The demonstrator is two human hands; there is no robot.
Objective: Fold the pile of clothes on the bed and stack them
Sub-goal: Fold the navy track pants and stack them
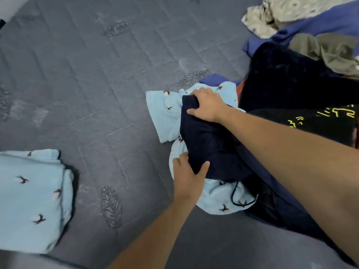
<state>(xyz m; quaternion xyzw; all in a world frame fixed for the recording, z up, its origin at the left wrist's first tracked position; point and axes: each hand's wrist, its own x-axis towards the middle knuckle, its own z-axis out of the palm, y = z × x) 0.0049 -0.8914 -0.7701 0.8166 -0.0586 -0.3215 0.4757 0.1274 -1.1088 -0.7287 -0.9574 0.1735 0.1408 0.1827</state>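
We are gripping a navy garment with both hands over the grey quilted bed. Our right hand is clamping the garment's far edge, fingers curled over the cloth; our left hand is pinching its near edge, thumb on top and fingers tucked beneath. The garment is lying across a crumpled light-blue fleece printed with small dark birds, at the left edge of the pile. The pile is spreading along the right side of the bed: a black shirt with yellow print, a dark plush piece, blue cloth, an olive item and a pale patterned one at the far right. A black cord is looping over the fleece near our right forearm. Well apart, at the near left, a folded fleece of the same bird print is lying flat.
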